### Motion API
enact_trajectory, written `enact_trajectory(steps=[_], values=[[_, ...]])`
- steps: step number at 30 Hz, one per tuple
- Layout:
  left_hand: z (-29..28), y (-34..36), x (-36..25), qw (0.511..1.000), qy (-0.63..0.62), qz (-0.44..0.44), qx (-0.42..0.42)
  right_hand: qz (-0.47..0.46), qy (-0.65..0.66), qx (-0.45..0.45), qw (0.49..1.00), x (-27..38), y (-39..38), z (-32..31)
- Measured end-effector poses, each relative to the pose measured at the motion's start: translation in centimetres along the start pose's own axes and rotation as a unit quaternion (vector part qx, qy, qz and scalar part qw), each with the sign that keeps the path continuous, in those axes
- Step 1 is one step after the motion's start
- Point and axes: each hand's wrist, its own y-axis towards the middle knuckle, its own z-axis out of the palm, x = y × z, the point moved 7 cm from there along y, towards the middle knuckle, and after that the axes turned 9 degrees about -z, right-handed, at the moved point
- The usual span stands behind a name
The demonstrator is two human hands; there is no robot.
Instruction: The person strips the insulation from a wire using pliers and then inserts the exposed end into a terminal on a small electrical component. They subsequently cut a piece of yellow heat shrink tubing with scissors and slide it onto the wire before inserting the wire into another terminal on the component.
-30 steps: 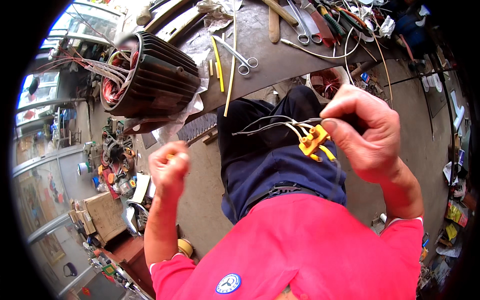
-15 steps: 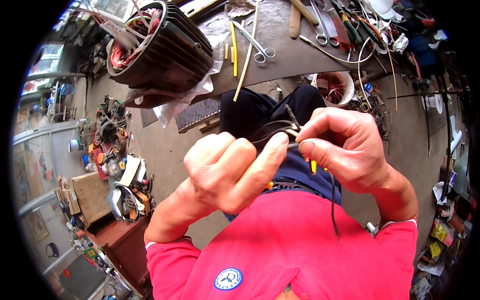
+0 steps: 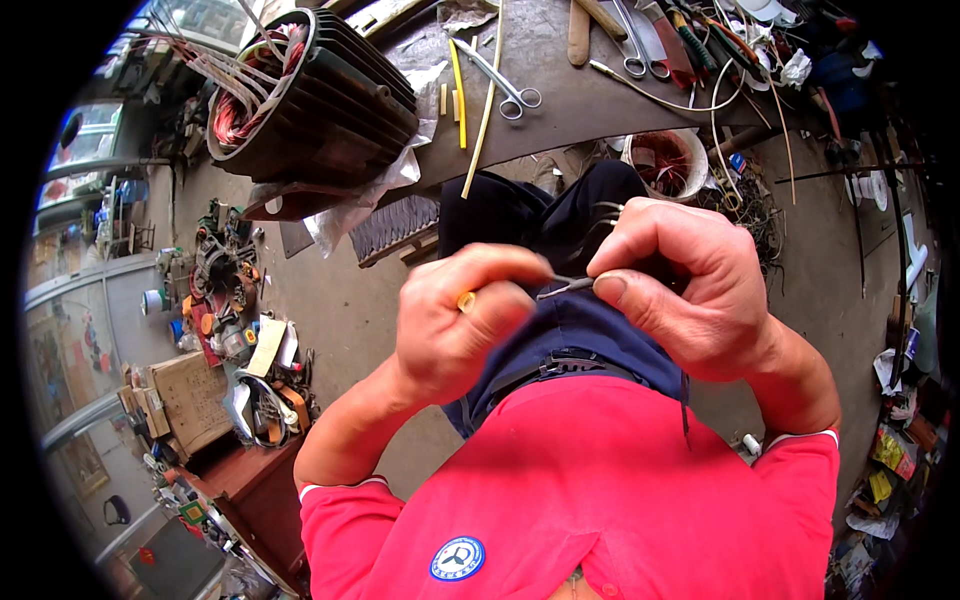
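In front of my lap, my right hand (image 3: 690, 285) is closed, thumb and forefinger pinching thin dark wires (image 3: 570, 287) whose tips point toward my left hand. Just left of those tips, my left hand (image 3: 460, 315) is curled and slightly blurred by motion. A short yellow tube (image 3: 466, 301) sticks out between its fingers. The left fingertips are close to the wires; whether they touch them I cannot tell. More of the wires loops up behind the right fingers, and a dark strand hangs below that hand.
A finned motor housing (image 3: 350, 110) with red windings and white leads stands on the bench (image 3: 600, 110) at the left. Scissors (image 3: 513, 100) and yellow tubing (image 3: 460, 100) lie beside it. Tools crowd the bench's right. A bucket (image 3: 690, 165) of copper-coloured wire sits below.
My left hand has curled in and turned, bringing the yellow tube into view in it. The yellow piece under my right hand no longer shows. My right hand stays nearly in place.
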Motion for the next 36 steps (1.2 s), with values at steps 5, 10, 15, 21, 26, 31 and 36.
enact_trajectory(steps=[5, 10, 15, 21, 26, 31, 36], values=[[1.9, -2.0, -4.1, 0.796, 0.456, 0.378, -0.119, 0.131, 0.064, 0.008, 0.989, -0.7, -0.6, 0.2], [0.9, 0.1, -3.2, 0.953, 0.209, 0.208, -0.071, -0.045, -0.006, -0.009, 0.999, 0.2, -0.3, 0.2], [0.7, 0.2, 1.8, 0.938, -0.284, -0.189, 0.055, -0.005, 0.011, -0.012, 1.0, 0.1, -0.2, -0.2], [1.3, -1.5, -4.3, 0.814, 0.427, 0.378, -0.107, 0.139, 0.079, 0.008, 0.987, -0.8, -0.6, 0.1], [1.1, -0.3, -4.6, 0.889, 0.299, 0.323, -0.123, 0.067, 0.041, 0.021, 0.997, -0.1, -0.1, 0.3], [-0.5, -0.1, -0.9, 0.983, -0.14, -0.06, -0.101, 0.055, 0.003, 0.05, 0.997, -0.2, 0.4, 0.4], [-1.2, 1.1, 2.8, 0.966, -0.208, -0.149, -0.044, -0.044, -0.033, -0.046, 0.997, -0.5, 0.1, -0.8]])
